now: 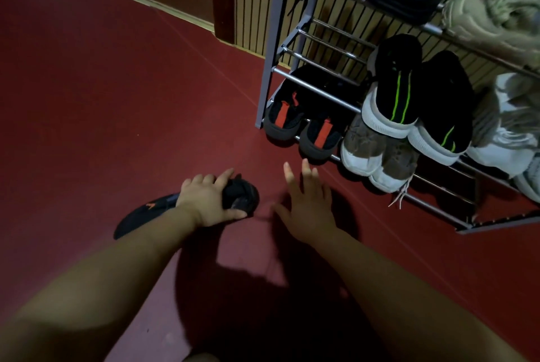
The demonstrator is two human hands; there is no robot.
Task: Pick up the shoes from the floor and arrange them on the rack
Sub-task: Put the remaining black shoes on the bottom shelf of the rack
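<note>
Your left fingers [223, 177] gripped a dark shoe [244, 196] down at the red floor [117, 98], while your right fingers [306, 171] were spread straight and held nothing, just beside the shoe's end. Near them stood the rack [276, 40]. It carried a black pair with red tabs [292, 116] and a brown-and-white pair [368, 151] on the lowest tier, with a black pair with green stripes [400, 92] one tier above.

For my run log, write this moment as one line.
left hand grips dark shoe near floor | right hand open, holds nothing | rack partly filled | shoe not yet racked
</note>
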